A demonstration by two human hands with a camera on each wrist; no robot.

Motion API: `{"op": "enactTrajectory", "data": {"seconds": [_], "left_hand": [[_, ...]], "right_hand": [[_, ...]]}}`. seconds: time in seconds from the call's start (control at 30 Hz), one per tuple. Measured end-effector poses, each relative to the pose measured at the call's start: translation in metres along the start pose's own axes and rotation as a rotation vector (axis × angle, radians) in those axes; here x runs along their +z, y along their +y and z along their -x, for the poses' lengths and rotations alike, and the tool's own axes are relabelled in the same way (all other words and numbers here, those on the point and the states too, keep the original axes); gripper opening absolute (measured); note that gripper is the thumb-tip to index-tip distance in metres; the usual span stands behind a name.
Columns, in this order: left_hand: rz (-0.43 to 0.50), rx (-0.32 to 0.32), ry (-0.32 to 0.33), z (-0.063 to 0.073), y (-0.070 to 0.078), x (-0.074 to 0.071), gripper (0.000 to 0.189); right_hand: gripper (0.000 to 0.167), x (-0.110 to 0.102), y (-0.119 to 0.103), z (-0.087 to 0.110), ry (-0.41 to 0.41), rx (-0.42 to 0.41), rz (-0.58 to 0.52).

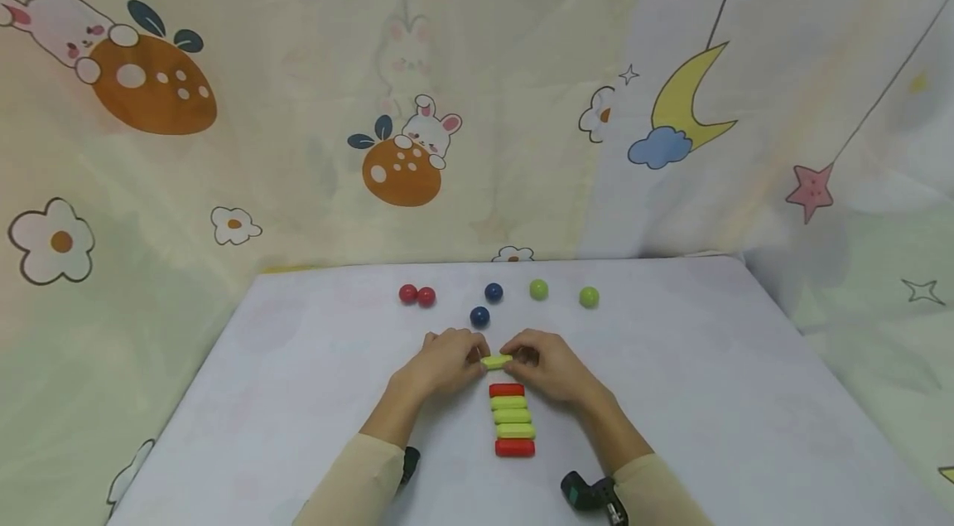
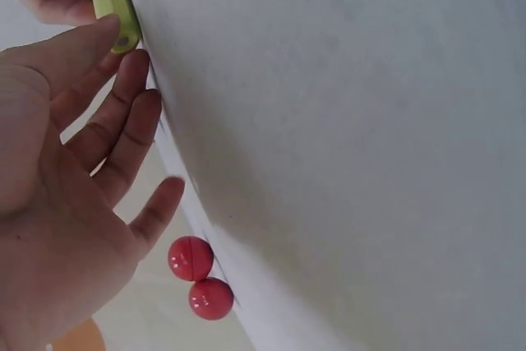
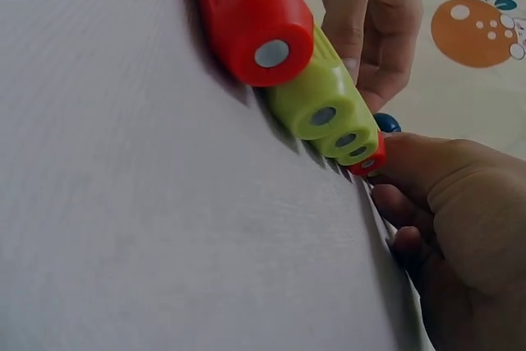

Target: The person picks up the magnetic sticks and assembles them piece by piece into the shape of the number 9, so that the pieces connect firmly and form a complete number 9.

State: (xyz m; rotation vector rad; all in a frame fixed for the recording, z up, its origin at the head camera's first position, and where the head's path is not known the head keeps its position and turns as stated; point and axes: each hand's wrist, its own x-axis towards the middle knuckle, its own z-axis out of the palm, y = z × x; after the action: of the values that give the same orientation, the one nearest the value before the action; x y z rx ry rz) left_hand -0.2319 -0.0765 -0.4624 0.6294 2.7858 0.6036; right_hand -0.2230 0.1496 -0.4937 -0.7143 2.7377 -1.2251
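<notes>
My left hand (image 1: 450,359) and right hand (image 1: 555,366) pinch the two ends of a yellow-green magnetic rod (image 1: 495,361) between thumb and fingers. In the left wrist view the rod (image 2: 123,29) shows a metal disc at its tip, by my left thumb. Nearer me lies a row of rods side by side: a red rod (image 1: 507,389) at the far end, three yellow-green rods (image 1: 511,417) between, and another red rod (image 1: 515,448) at the near end. Metal discs show in their ends in the right wrist view, where the near red rod (image 3: 255,22) looms largest.
Beyond my hands lie two red balls (image 1: 407,294), two blue balls (image 1: 480,316) and two green balls (image 1: 589,297). They stand on a white-covered table (image 1: 298,393). A cartoon-printed cloth (image 1: 298,95) hangs behind it. Dark devices (image 1: 589,493) sit at my wrists.
</notes>
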Motion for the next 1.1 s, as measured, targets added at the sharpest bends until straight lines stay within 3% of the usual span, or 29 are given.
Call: {"op": "enactTrajectory", "data": {"seconds": [0.3,0.63,0.93,1.1], "left_hand": [[0.027,-0.022,0.038,-0.001,-0.01,-0.003,0.02],[0.062,0.015,0.046,-0.008,-0.022,-0.005,0.017],[0.184,-0.012,0.02,-0.011,-0.028,-0.005,0.011],[0.225,-0.008,0.014,-0.013,-0.033,-0.004,0.01]], "right_hand": [[0.018,0.007,-0.004,-0.013,0.003,-0.011,0.033],[0.018,0.008,-0.003,-0.02,0.026,0.027,0.012],[0.019,0.005,-0.002,-0.023,0.012,0.072,-0.006],[0.02,0.0,0.0,-0.028,0.044,0.068,-0.018]]}}
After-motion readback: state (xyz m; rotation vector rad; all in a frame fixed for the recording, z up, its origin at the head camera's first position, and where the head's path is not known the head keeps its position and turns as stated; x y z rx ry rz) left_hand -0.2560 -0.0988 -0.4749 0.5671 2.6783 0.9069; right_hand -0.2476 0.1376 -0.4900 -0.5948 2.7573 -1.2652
